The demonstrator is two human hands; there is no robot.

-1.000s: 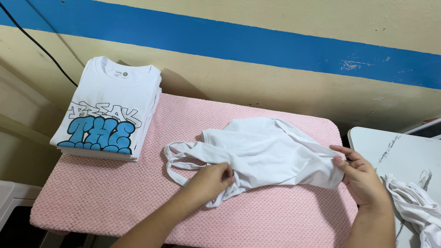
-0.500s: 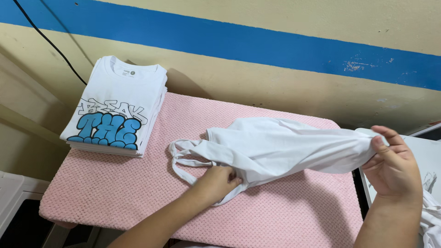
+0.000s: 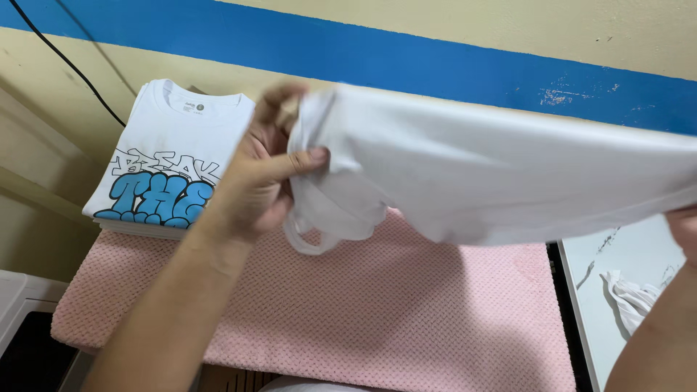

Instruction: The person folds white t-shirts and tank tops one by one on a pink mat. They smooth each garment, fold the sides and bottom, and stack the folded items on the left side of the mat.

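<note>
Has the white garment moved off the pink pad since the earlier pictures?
Yes. The white garment is now lifted above the pink pad, stretched between the left hand and the right hand.

The left hand (image 3: 261, 178) grips the strap end of a white top (image 3: 494, 170), thumb pressed over the bunched cloth, and holds it up above the table (image 3: 406, 319). The top stretches level across the view to the right edge, where only part of the right hand (image 3: 686, 232) shows at its far end. A loop of strap hangs below the left hand. The table has a pink textured cover. At its back left corner sits a stack of folded white shirts (image 3: 170, 167) with blue lettering. To the right stands a white marbled surface (image 3: 632, 283) with crumpled white cloth (image 3: 632, 297) on it. Behind runs a cream wall (image 3: 435, 29) with a blue stripe.
</note>
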